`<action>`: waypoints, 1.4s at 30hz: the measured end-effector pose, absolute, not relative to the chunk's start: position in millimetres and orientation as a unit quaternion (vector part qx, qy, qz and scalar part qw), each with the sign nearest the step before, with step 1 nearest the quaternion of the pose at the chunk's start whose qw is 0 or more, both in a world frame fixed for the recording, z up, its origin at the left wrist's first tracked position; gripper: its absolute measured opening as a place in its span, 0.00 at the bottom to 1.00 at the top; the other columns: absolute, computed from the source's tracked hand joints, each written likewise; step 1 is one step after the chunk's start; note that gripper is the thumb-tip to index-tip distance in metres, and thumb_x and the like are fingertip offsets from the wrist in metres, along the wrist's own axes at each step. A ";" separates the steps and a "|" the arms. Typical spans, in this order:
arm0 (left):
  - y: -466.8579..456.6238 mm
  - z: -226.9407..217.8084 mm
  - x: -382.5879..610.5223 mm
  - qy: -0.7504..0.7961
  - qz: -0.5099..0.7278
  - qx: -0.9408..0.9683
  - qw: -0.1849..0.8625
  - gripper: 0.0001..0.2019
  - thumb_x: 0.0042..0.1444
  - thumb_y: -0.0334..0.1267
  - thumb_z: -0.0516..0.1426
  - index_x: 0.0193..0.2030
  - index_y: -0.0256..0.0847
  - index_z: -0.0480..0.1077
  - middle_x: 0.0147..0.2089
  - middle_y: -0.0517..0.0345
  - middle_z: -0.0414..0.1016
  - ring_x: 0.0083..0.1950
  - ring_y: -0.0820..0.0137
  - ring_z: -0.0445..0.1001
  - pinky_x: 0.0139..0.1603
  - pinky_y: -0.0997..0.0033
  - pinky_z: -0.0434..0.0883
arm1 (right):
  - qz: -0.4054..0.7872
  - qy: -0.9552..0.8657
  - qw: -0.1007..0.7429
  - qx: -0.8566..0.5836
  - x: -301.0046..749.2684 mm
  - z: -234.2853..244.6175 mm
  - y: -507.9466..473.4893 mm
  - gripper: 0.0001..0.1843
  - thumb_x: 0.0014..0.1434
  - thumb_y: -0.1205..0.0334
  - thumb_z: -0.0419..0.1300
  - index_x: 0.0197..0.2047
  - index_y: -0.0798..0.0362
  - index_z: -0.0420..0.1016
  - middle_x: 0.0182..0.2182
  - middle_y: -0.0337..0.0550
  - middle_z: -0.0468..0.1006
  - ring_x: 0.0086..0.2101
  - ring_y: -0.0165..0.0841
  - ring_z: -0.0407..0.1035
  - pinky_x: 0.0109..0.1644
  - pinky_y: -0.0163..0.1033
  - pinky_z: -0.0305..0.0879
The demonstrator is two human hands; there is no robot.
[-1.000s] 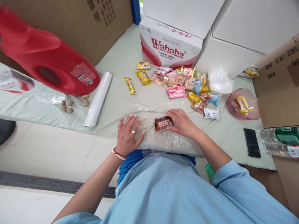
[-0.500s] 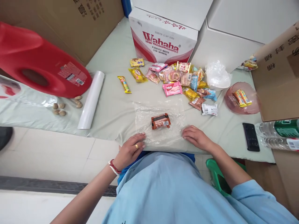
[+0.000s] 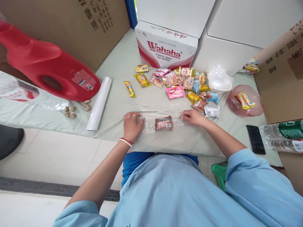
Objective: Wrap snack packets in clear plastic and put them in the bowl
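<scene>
A sheet of clear plastic film (image 3: 151,114) lies on the table, its near part folded up over a brown wrapped snack (image 3: 164,123). The snack shows through the film, midway between my hands. My left hand (image 3: 133,125) is closed on the film's left side, thumb toward the snack. My right hand (image 3: 193,118) pinches the film's right side between thumb and fingers. Just beyond the film is a pile of packaged snacks, with a pink nabati packet (image 3: 175,92) at its near side.
A white roll (image 3: 99,104) and a red jug (image 3: 59,69) lie to the left, near several nuts (image 3: 70,112). To the right are a pink bowl (image 3: 257,104), a phone (image 3: 255,139) and water bottles (image 3: 284,130). A Wahaha box (image 3: 165,47) stands behind.
Both hands have moved away from me, carrying the film's near edge up and over the brown snack. The fingers have closed on the film. The view has shifted slightly.
</scene>
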State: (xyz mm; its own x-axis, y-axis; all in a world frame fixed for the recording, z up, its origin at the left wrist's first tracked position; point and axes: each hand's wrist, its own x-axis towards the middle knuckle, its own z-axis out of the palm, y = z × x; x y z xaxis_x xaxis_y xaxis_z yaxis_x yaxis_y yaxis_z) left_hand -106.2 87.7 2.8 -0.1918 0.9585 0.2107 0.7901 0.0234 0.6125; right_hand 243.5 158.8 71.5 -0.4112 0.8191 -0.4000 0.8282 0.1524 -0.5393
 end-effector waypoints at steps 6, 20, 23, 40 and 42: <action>56.0 39.6 -107.0 0.708 0.425 0.556 -0.094 0.11 0.64 0.37 0.58 0.52 0.39 0.75 0.53 0.38 0.73 0.61 0.47 0.71 0.65 0.36 0.67 | -0.149 0.820 0.021 0.553 220.0 89.4 178.1 0.15 0.70 0.60 0.55 0.50 0.54 0.82 0.46 0.52 0.84 0.46 0.43 0.75 0.49 0.42 0.65; 65.0 38.9 -14.2 0.626 0.137 0.760 0.106 0.19 0.71 0.38 0.53 0.64 0.48 0.76 0.45 0.47 0.74 0.50 0.52 0.68 0.46 0.53 0.64 | -0.277 0.860 0.077 0.421 128.4 73.9 242.6 0.09 0.63 0.68 0.63 0.44 0.56 0.84 0.36 0.42 0.82 0.36 0.32 0.72 0.42 0.34 0.61; 63.9 40.0 -13.1 0.630 0.136 0.757 0.106 0.19 0.71 0.38 0.53 0.63 0.47 0.77 0.45 0.46 0.74 0.50 0.51 0.68 0.46 0.52 0.64 | -0.280 0.889 -0.009 0.362 144.2 81.0 230.8 0.07 0.63 0.68 0.63 0.41 0.58 0.83 0.37 0.44 0.78 0.36 0.33 0.69 0.42 0.35 0.60; 51.2 0.9 -31.6 0.651 0.387 0.620 0.205 0.10 0.65 0.38 0.57 0.48 0.44 0.79 0.35 0.57 0.78 0.39 0.64 0.76 0.47 0.63 0.73 | -0.129 0.943 -0.045 0.302 160.5 27.5 101.1 0.24 0.74 0.69 0.51 0.70 0.51 0.69 0.49 0.51 0.77 0.42 0.38 0.70 0.42 0.38 0.64; 56.3 -0.1 -42.2 0.679 0.454 0.530 0.228 0.09 0.63 0.40 0.57 0.45 0.43 0.77 0.36 0.58 0.78 0.38 0.66 0.76 0.46 0.64 0.74 | -0.148 0.944 -0.001 0.296 158.3 36.1 101.3 0.26 0.74 0.69 0.51 0.72 0.46 0.68 0.50 0.50 0.77 0.42 0.38 0.70 0.42 0.37 0.63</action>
State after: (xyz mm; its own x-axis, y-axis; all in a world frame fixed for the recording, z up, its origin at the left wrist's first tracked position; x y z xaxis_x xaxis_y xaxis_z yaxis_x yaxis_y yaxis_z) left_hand -42.2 56.3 -0.1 -0.3333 0.9271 0.1713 0.5133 0.0260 0.8578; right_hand 158.3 101.3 36.1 -0.8246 0.5593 -0.0851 0.5585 0.7807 -0.2803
